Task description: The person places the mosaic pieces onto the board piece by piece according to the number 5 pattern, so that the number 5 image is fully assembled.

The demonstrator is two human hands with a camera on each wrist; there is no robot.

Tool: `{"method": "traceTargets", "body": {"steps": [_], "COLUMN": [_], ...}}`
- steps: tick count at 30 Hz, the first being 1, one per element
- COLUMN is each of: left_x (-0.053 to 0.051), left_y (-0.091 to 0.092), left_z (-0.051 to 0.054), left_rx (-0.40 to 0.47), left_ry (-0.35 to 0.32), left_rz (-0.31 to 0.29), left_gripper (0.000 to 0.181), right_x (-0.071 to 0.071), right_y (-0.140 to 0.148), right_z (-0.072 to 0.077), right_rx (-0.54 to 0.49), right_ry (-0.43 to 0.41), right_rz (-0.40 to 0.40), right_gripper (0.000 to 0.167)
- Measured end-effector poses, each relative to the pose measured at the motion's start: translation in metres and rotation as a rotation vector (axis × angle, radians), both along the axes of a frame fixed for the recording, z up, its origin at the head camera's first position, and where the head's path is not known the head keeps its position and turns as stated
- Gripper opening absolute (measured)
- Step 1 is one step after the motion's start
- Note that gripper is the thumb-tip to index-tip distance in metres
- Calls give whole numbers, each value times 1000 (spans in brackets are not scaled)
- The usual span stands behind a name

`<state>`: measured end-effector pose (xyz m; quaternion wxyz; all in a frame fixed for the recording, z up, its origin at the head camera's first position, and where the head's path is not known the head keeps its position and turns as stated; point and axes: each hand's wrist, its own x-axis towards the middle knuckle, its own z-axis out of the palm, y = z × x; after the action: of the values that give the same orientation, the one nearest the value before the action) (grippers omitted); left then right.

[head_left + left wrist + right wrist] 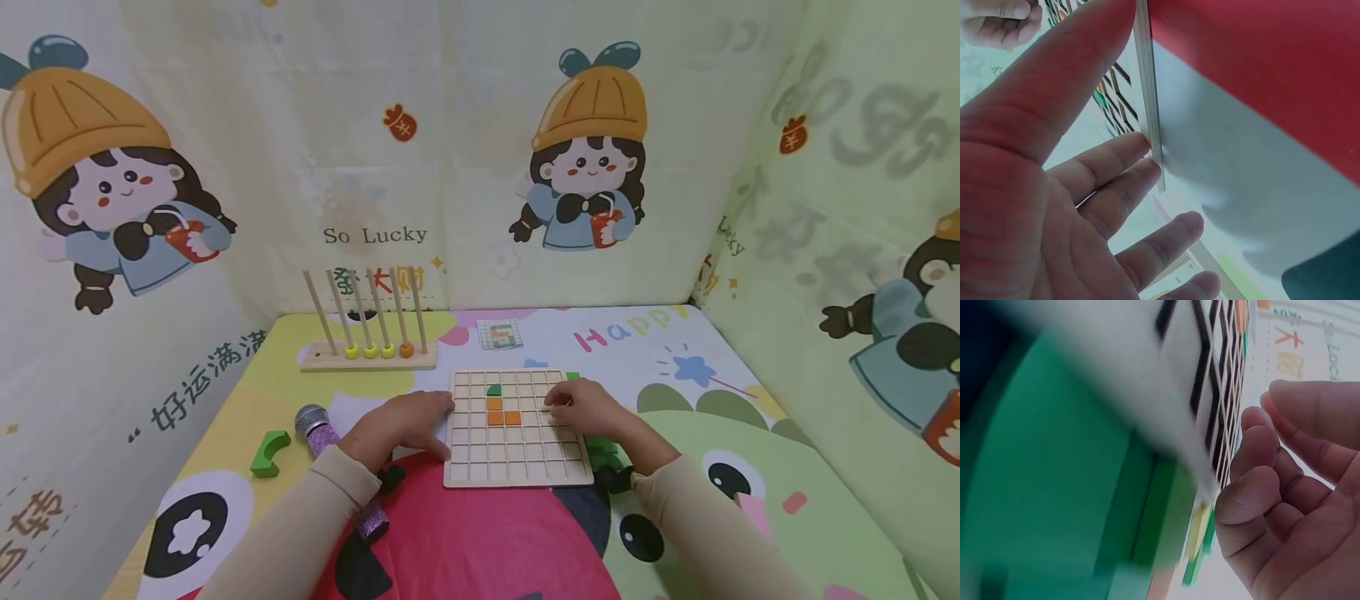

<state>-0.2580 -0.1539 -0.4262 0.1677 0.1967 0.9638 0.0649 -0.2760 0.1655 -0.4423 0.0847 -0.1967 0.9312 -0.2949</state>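
Observation:
A light wooden grid board (480, 475) lies in the middle of the table. On it sit a rounded green piece (493, 390) and several orange square pieces (512, 417). My left hand (408, 425) is at the board's left edge, its fingers spread; in the left wrist view the thumb (1079, 69) and two fingertips touch the side of the board (1150, 94). Over the board's right edge hovers my right hand (592, 408), fingers loosely bent. In the right wrist view nothing shows between the thumb and fingers (1247, 494). Green blocks (1054, 475) lie beside the board, partly hidden by the right arm.
Behind the board stands a wooden peg rack (315, 358) with yellow and orange beads. A small pattern card (500, 335) lies at the back. Left of the board are a purple glitter microphone (322, 436), partly under the left arm, and a green arch block (268, 454).

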Motion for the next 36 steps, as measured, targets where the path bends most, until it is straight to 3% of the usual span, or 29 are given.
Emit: {"method": "traceTargets", "body": {"steps": [8, 15, 21, 27, 36], "left_x": [0, -1, -1, -1, -1], "left_y": [-2, -3, -2, -1, 1], "left_z": [-1, -3, -1, 3, 1], "left_rx": [-3, -18, -12, -8, 5], "left_ry": [-11, -2, -8, -21, -29], "left_rz": [5, 3, -5, 8, 14], "left_gripper": [80, 81, 80, 82, 80], "right_x": [6, 14, 20, 21, 26], "right_y": [30, 50, 66, 71, 70], "right_z": [-3, -8, -8, -10, -12], "right_rx": [-4, 72, 103, 121, 103], "right_ry": [7, -19, -10, 37, 10], "right_rz": [-22, -87, -46, -7, -80], "right_gripper": [14, 11, 12, 13, 14]}}
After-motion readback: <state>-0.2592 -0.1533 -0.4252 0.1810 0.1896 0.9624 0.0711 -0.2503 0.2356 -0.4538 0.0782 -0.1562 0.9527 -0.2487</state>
